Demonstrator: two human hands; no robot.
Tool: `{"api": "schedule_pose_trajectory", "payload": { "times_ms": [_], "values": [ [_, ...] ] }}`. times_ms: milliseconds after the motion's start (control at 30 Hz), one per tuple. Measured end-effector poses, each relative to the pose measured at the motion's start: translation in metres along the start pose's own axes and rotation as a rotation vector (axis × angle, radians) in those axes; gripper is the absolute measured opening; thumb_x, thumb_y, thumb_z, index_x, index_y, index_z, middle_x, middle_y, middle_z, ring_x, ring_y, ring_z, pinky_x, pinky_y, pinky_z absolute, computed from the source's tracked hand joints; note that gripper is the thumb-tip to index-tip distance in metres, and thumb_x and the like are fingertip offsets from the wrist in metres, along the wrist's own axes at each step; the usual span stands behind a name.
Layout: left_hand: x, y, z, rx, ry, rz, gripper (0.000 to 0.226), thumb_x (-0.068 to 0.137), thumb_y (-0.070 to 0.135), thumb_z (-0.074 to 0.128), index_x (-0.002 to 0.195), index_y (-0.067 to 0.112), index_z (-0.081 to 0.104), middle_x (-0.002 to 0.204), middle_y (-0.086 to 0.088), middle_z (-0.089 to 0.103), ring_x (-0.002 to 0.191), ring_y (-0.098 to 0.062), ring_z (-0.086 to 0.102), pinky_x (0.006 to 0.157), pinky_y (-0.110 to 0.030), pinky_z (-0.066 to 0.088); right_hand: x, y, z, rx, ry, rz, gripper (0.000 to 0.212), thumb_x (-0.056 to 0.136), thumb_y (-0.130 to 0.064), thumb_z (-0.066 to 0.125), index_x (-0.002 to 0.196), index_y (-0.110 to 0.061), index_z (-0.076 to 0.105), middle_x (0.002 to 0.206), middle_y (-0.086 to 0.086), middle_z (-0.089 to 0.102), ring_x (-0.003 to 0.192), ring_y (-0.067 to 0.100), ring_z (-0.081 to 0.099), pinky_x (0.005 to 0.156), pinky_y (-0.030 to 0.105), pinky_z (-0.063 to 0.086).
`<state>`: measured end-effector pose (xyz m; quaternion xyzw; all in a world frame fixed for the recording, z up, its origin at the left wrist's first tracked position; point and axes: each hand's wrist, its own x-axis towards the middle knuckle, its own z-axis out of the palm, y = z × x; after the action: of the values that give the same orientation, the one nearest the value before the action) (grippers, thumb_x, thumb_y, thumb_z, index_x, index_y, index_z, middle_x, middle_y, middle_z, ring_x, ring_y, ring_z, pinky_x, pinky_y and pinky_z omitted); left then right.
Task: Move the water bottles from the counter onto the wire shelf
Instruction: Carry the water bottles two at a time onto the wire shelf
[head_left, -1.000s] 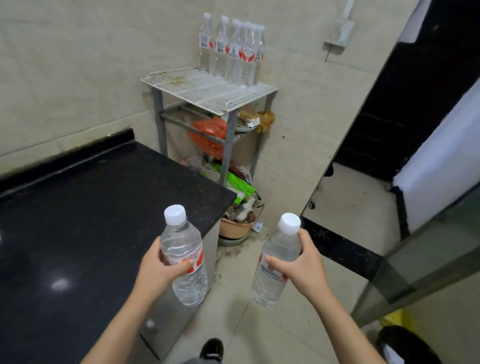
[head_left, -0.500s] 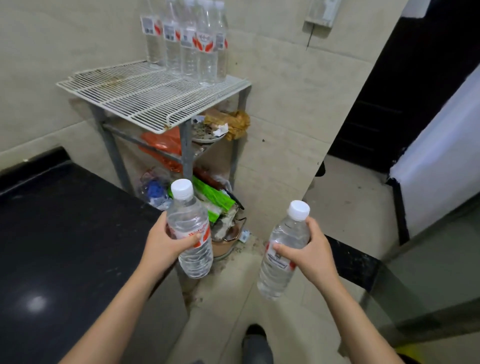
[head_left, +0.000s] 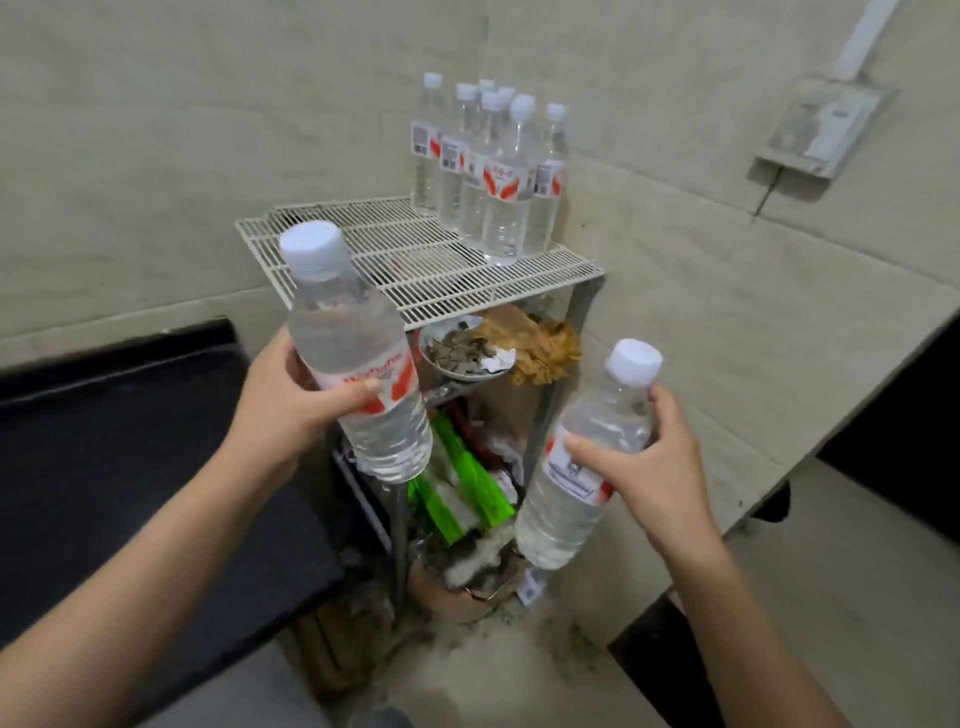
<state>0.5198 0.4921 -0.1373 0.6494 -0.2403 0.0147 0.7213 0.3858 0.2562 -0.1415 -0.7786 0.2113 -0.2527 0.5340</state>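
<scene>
My left hand (head_left: 291, 400) grips a clear water bottle (head_left: 358, 358) with a white cap and red-and-white label, tilted, held in front of the near-left corner of the white wire shelf (head_left: 415, 260). My right hand (head_left: 649, 467) holds a second water bottle (head_left: 582, 473) lower down, to the right of the shelf's front leg. Several matching bottles (head_left: 493, 171) stand upright in a cluster at the shelf's back right corner, against the wall. The black counter (head_left: 104, 467) lies to the left, with no bottles showing on its visible part.
Under the wire top, a lower level holds a dish of scraps (head_left: 462, 353) and brown paper (head_left: 540, 343). Green packets (head_left: 457, 483) and a clay pot (head_left: 462, 587) sit on the floor beneath. A wall box (head_left: 815, 130) hangs at the upper right. Tiled walls close the corner.
I have stepped closer to the shelf, which now fills the middle of the view. Both hands have carried their bottles forward and up, the left one reaching the shelf's front edge.
</scene>
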Motion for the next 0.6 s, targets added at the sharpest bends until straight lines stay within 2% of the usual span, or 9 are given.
{"api": "schedule_pose_trajectory", "payload": {
  "times_ms": [67, 133, 267, 400, 500, 567, 600],
  "values": [
    [0.027, 0.009, 0.0, -0.001, 0.066, 0.028, 0.062, 0.036, 0.034, 0.082, 0.094, 0.028, 0.06, 0.085, 0.017, 0.074, 0.082, -0.002, 0.068, 0.071, -0.017, 0.053, 0.033, -0.017, 0.009, 0.042, -0.013, -0.07, 0.071, 0.048, -0.023, 0.085, 0.11, -0.03, 0.051, 0.106, -0.002, 0.065, 0.096, 0.02, 0.064, 0.089, 0.048, 0.051],
    [0.056, 0.014, -0.001, 0.002, 0.114, 0.051, 0.053, 0.043, 0.029, 0.075, 0.094, 0.024, 0.059, 0.082, 0.016, 0.074, 0.08, -0.002, 0.067, 0.07, -0.017, 0.052, 0.065, -0.036, 0.024, 0.067, -0.047, -0.15, 0.062, 0.047, -0.026, 0.083, 0.1, -0.036, 0.051, 0.101, -0.007, 0.065, 0.094, 0.016, 0.064, 0.088, 0.044, 0.053],
    [0.119, 0.015, -0.014, 0.02, 0.194, 0.093, 0.056, 0.045, 0.03, 0.073, 0.098, 0.019, 0.058, 0.083, 0.012, 0.072, 0.079, -0.001, 0.067, 0.069, -0.016, 0.051, 0.128, -0.074, 0.057, 0.117, -0.074, -0.292, 0.056, 0.054, -0.021, 0.086, 0.093, -0.036, 0.049, 0.098, -0.01, 0.064, 0.093, 0.012, 0.064, 0.084, 0.037, 0.054],
    [0.187, -0.002, -0.031, 0.024, 0.212, 0.115, 0.06, 0.041, 0.033, 0.075, 0.098, 0.025, 0.058, 0.089, 0.013, 0.07, 0.082, -0.001, 0.066, 0.069, -0.015, 0.051, 0.205, -0.102, 0.106, 0.156, -0.047, -0.355, 0.065, 0.052, -0.031, 0.083, 0.107, -0.027, 0.049, 0.107, -0.002, 0.064, 0.097, 0.017, 0.064, 0.085, 0.041, 0.054],
    [0.245, -0.026, -0.048, 0.033, 0.204, 0.071, 0.074, 0.039, 0.035, 0.076, 0.109, 0.018, 0.056, 0.099, 0.005, 0.067, 0.09, -0.009, 0.065, 0.074, -0.019, 0.052, 0.27, -0.113, 0.155, 0.143, -0.034, -0.345, 0.075, 0.046, -0.045, 0.077, 0.113, -0.027, 0.048, 0.11, -0.003, 0.064, 0.098, 0.02, 0.064, 0.085, 0.047, 0.054],
    [0.285, -0.04, -0.057, 0.028, 0.192, 0.03, 0.076, 0.039, 0.033, 0.076, 0.11, 0.016, 0.056, 0.1, 0.002, 0.066, 0.091, -0.013, 0.064, 0.075, -0.023, 0.051, 0.309, -0.118, 0.187, 0.109, -0.041, -0.334, 0.078, 0.053, -0.043, 0.077, 0.122, -0.027, 0.044, 0.118, -0.003, 0.061, 0.105, 0.021, 0.06, 0.088, 0.047, 0.051],
    [0.305, -0.048, -0.061, 0.034, 0.187, 0.008, 0.068, 0.041, 0.029, 0.078, 0.105, 0.019, 0.057, 0.098, 0.003, 0.066, 0.09, -0.012, 0.064, 0.075, -0.024, 0.051, 0.329, -0.12, 0.202, 0.09, -0.044, -0.322, 0.079, 0.058, -0.04, 0.078, 0.127, -0.025, 0.041, 0.123, -0.002, 0.058, 0.109, 0.021, 0.058, 0.091, 0.045, 0.05]
  ]
}}
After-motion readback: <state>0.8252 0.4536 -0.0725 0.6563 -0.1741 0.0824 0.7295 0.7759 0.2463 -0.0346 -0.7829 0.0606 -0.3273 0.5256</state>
